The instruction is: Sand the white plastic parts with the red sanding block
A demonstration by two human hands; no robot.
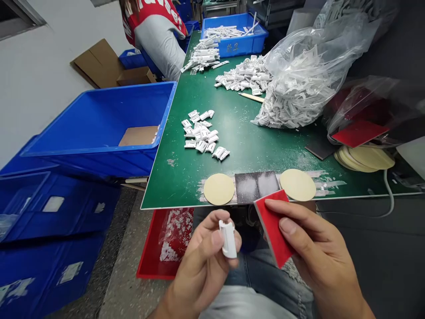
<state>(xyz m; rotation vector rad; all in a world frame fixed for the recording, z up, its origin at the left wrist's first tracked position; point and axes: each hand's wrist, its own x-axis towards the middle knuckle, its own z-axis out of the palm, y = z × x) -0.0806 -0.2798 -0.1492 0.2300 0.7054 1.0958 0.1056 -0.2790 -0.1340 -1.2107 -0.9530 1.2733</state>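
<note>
My left hand [204, 257] pinches a small white plastic clip [228, 238] between thumb and fingers, below the front edge of the green table [252, 146]. My right hand [315, 252] grips a red sanding pad [274, 226], tilted, just right of the clip and not quite touching it. Both hands hover over my lap. On the table edge lie two round tan discs [218, 189] [298, 184] with a dark abrasive sheet [255, 186] between them. A small heap of white clips [202, 133] sits further back.
A clear bag of white parts [299, 84] lies at the right, with red sheets [358, 133] and stacked discs [365, 157]. Blue bins [99, 128] stand left; a red tray [166, 243] sits under the table. A person [156, 31] works at the far end beside a blue tray [232, 35].
</note>
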